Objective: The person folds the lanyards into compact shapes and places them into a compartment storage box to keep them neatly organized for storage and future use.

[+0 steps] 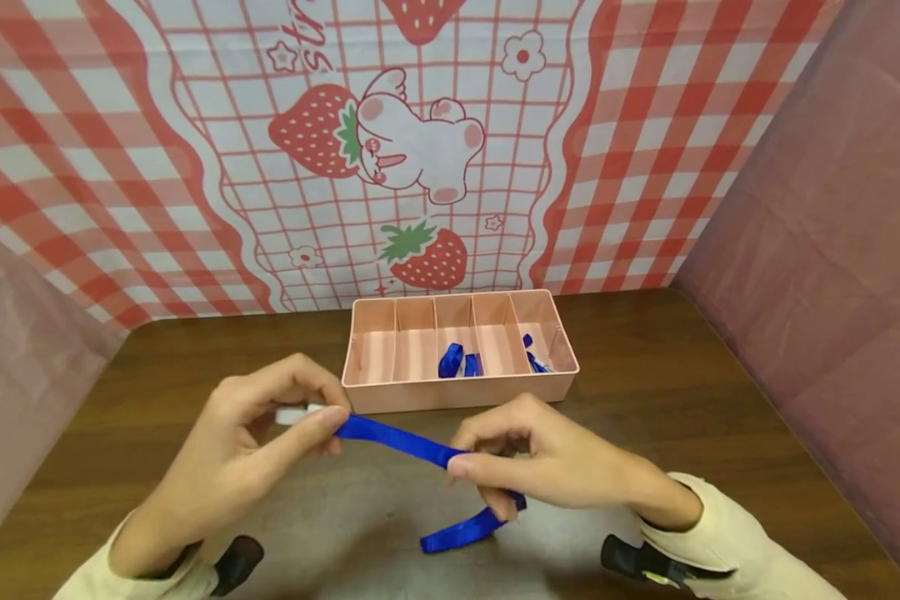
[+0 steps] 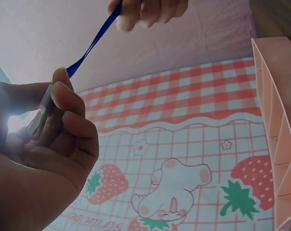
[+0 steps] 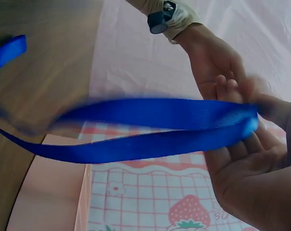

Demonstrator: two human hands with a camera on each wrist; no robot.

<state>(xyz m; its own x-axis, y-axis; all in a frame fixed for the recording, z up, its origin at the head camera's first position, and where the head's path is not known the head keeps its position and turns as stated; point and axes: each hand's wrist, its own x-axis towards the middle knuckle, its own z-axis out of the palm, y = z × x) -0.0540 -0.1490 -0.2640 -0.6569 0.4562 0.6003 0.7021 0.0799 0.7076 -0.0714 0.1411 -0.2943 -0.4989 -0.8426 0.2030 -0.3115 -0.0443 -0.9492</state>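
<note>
A blue ribbon (image 1: 401, 441) stretches between the two hands in the head view, its loose end hanging below the right hand. The left hand (image 1: 251, 450) pinches one end of it between thumb and fingers, together with a white clip-like piece (image 1: 292, 414); that piece (image 2: 39, 115) lies within the curled fingers in the left wrist view. Thumb and fingers of the right hand (image 1: 547, 454) grip the ribbon farther along. In the right wrist view the ribbon (image 3: 136, 147) hangs in a long loop from the right hand (image 3: 256, 178), partly blurred.
Behind the hands stands a pink tray (image 1: 461, 395) with several compartments. Blue ribbon pieces (image 1: 451, 361) lie in its middle compartment, and more blue and white items (image 1: 537, 363) in the rightmost one. A checkered cloth (image 1: 630, 150) hangs behind the brown table (image 1: 637, 375).
</note>
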